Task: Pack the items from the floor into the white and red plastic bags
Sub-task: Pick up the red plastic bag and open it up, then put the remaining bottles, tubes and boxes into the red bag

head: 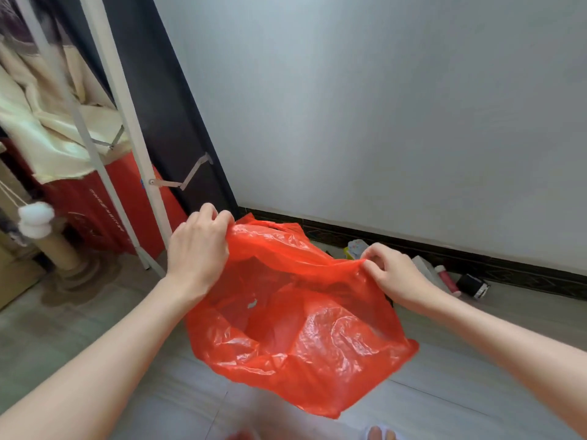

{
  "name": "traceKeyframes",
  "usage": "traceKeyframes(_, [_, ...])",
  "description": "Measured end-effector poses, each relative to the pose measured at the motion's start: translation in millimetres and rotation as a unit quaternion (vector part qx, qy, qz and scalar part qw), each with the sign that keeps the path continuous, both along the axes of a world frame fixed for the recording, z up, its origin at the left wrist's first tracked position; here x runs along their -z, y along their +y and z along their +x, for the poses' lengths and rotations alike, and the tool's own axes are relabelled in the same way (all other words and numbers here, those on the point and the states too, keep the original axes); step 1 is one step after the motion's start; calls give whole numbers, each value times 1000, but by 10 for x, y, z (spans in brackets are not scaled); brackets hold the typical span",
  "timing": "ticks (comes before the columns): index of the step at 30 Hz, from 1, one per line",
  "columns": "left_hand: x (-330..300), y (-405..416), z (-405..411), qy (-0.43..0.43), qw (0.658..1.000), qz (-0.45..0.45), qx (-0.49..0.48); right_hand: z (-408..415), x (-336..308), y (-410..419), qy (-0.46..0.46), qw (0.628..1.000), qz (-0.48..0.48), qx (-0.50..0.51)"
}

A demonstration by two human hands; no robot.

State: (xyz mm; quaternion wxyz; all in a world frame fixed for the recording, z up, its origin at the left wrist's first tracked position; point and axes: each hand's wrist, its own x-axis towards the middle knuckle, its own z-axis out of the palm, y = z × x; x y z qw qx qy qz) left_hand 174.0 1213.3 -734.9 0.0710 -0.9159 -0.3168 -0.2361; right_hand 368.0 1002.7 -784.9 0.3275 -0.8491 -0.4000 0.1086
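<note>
HANDLING: red plastic bag [301,328] looks thin, limp, light and slippery, likely tears if yanked; best taken at the rim | LOOK: glossy, crinkled, translucent orange-red, mouth spread | HANDS: left hand [198,249] and right hand [392,277] each pinch the rim | WHERE: bag hangs above the floor [460,392], between the hands; small items [444,274] lie beyond the bag along the skirting.

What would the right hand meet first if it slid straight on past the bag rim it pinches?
Probably the yellow and white packet by the skirting, just beyond the right hand and red bag; depth is unclear.
</note>
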Motion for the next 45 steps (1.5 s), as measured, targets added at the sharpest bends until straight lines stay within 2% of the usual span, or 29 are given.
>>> traceKeyframes(6, [1058, 2, 365, 64, 992, -103, 18, 172, 1108, 255, 113, 991, -57, 39])
traceKeyframes(9, [1727, -82, 456, 103, 975, -170, 105, 261, 1654, 314, 154, 982, -103, 44])
traceKeyframes(12, [2338, -184, 610, 252, 898, -300, 203, 355, 1992, 314, 169, 977, -117, 48])
traceKeyframes(16, [2771, -354, 880, 379, 805, -408, 204, 439, 2122, 257, 131, 983, -125, 40])
traceKeyframes(20, [2985, -576, 929, 513, 710, -419, 239, 442, 2130, 348, 39, 988, -140, 56])
traceKeyframes(23, [3098, -664, 837, 630, 635, -382, 232, 500, 2129, 510, -11, 988, -126, 88])
traceKeyframes(26, [3155, -699, 742, 698, 601, -326, 212, 541, 2140, 671, -29, 988, -107, 111])
traceKeyframes(28, [3173, -720, 689, 700, 606, -314, 209, 524, 2163, 746, -36, 987, -108, 114])
traceKeyframes(29, [3178, -730, 668, 686, 620, -317, 212, 505, 2169, 767, -34, 987, -109, 114])
traceKeyframes(31, [3183, -745, 637, 626, 667, -336, 225, 462, 2174, 767, -7, 989, -90, 113])
traceKeyframes(34, [3211, -732, 636, 493, 747, -368, 253, 404, 2174, 709, 28, 993, -47, 107])
traceKeyframes(36, [3288, -712, 674, 438, 791, -326, 275, 394, 2190, 687, 14, 993, -47, 103])
traceKeyframes(37, [3343, -703, 703, 441, 797, -303, 281, 401, 2199, 693, 4, 993, -53, 106])
traceKeyframes(40, [3502, -640, 759, 511, 775, -283, 243, 429, 2249, 761, -9, 991, -88, 96])
traceKeyframes(45, [3697, -526, 700, 544, 769, -307, 134, 363, 2445, 796, 78, 983, -164, -21])
